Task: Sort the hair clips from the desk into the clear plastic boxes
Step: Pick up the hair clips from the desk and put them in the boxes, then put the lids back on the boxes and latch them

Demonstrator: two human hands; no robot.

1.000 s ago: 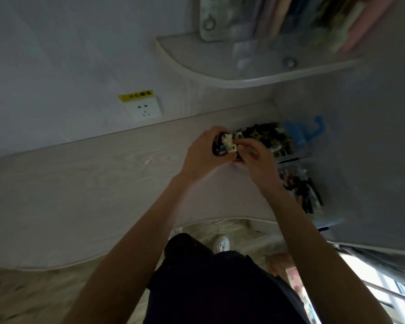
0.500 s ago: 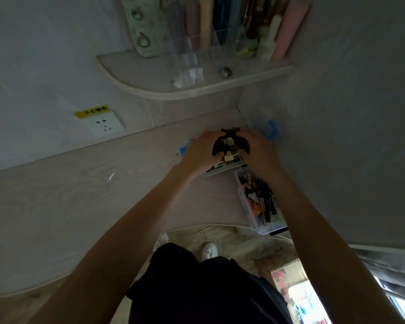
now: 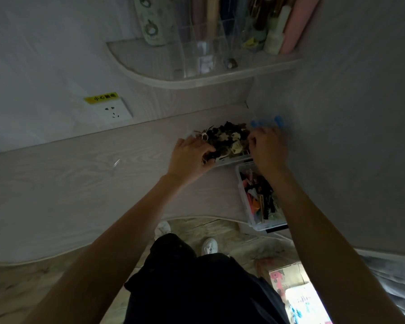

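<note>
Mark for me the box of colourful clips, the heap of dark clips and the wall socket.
box of colourful clips (image 3: 243,195): head view, on its clear left wall.
heap of dark clips (image 3: 229,139): head view, middle of the pile.
wall socket (image 3: 114,112): head view, white faceplate centre.

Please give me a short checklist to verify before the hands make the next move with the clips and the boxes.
1. Far box heaped with dark hair clips: not ok, pile rises above the rim.
2. Left hand at the pile's left edge: ok.
3. Right hand at the pile's right edge: ok; whether it holds a clip, cannot tell.
4. Near box open, with coloured clips inside: ok.
5. Near box fully on the desk: not ok, its near end overhangs the edge.
6. Loose clips left on the desk: cannot tell.
</note>
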